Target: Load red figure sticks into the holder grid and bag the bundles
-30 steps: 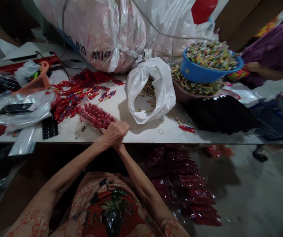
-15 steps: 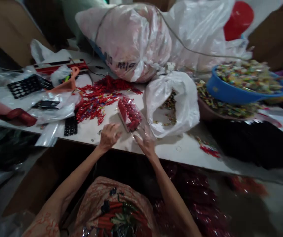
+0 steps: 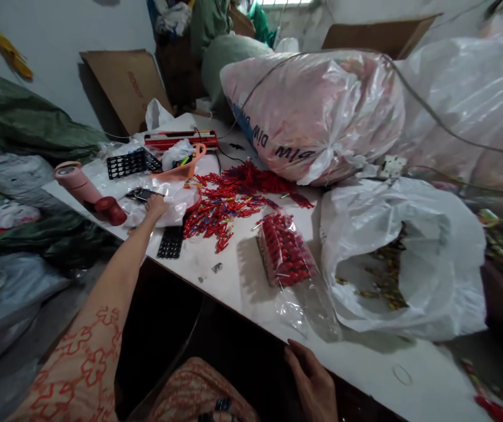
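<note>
My left hand (image 3: 157, 207) is stretched far to the left, its fingers reaching over clear plastic bags (image 3: 176, 202) beside a flat black phone-like object (image 3: 139, 194); no firm grip on anything shows. At the table's front edge rests my right hand (image 3: 311, 381), fingers loosely extended and nothing in them. Beyond it on the white table lies a clear bag (image 3: 285, 252) packed with red beaded strands, its loose mouth toward me. A heap of red strands (image 3: 229, 199) with small coloured pieces spreads between my left hand and that bag.
An open white plastic bag (image 3: 444, 275) with colourful pieces inside stands at the right. A big stuffed sack (image 3: 317, 111) fills the back. At the left are a pink flask (image 3: 78, 181), a black grid tray (image 3: 126, 164), an orange scoop-like container (image 3: 181, 170) and a red sealer-like device (image 3: 181, 139).
My left hand has moved left to the plastic bags. My right hand has let go of the bag of red strands and drawn back to the table edge. The view has turned left.
</note>
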`<action>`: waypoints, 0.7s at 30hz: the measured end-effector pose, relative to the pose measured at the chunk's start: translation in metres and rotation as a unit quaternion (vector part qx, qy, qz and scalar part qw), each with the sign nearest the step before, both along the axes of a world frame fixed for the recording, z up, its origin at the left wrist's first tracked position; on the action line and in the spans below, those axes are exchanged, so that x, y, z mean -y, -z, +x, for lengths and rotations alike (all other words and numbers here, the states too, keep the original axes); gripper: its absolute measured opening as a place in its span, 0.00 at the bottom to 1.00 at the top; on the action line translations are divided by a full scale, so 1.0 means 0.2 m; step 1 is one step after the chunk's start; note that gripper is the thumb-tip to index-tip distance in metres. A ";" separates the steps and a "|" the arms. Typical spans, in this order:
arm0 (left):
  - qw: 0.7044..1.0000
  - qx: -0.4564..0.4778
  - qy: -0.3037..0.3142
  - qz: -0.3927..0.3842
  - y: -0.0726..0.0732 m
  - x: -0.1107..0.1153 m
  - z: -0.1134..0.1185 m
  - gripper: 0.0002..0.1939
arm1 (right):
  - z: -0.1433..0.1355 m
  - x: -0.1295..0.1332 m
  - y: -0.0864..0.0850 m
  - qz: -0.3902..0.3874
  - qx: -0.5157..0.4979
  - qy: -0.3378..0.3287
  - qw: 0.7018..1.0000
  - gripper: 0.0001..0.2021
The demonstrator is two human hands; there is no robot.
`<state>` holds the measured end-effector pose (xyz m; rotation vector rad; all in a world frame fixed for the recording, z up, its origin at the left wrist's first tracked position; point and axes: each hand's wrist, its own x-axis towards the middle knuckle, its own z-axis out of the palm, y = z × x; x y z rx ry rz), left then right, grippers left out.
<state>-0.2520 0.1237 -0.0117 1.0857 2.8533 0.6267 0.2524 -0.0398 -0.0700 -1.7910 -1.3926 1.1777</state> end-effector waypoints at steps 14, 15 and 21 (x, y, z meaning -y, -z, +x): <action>0.927 0.048 0.309 0.208 0.04 0.45 0.72 0.07 | -0.36 -0.04 -0.31 0.102 -0.147 -0.066 0.982 0.18; 0.878 0.097 0.416 0.217 0.06 0.55 0.88 0.09 | -0.39 -0.06 -0.31 0.094 -0.180 -0.072 0.977 0.22; 0.690 0.371 0.611 0.119 0.11 0.86 1.36 0.11 | -0.29 -0.01 -0.27 0.057 -0.244 -0.124 0.960 0.10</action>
